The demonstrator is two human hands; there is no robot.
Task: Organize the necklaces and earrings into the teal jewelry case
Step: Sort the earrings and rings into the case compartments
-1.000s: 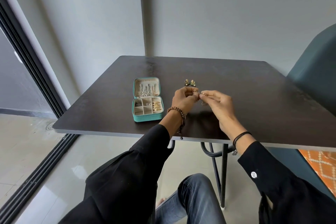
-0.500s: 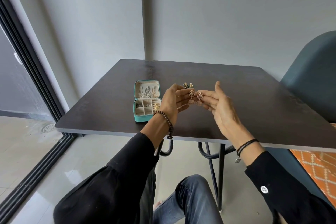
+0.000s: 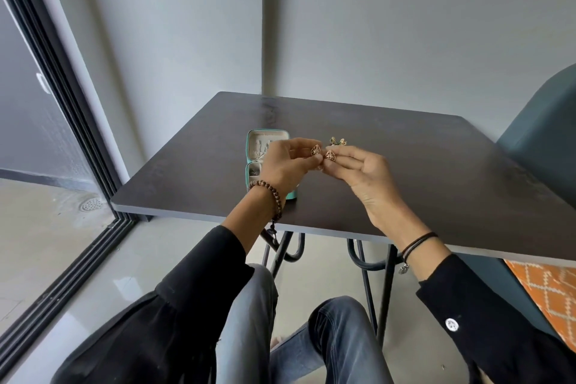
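Fingers (image 3: 307, 162) of the left hand (image 3: 285, 167) curl in and pinch the left earring (image 3: 315, 150) by its low end. The fingers (image 3: 344, 160) of the right hand (image 3: 363, 179) pinch the right earring (image 3: 329, 155) the same way. Both hands hold them up above the table (image 3: 436, 171), side by side and almost touching. I think this is to check that the two match, so they can go in as a pair.

Each one looks like a little drop. It is pink-gold metal with tiny holes cut through it and some dark red inside. They look hard, light and easy to drop, so a pinch with the fingertips makes sense.

The teal jewelry case (image 3: 248, 151) sits open on the table, left of the held pair and partly behind the left hand. Its lid stands up on the far side and has a pale, soft-looking lining. Thin chains seem to hang there, but they are too small to be sure. The case is open and close by, so I think the trip to it will be short.

A second pair (image 3: 337, 141), gold with green bits, lies on the table just past the right fingertips. I guess it waits its turn. The table top is dark, flat and smooth.
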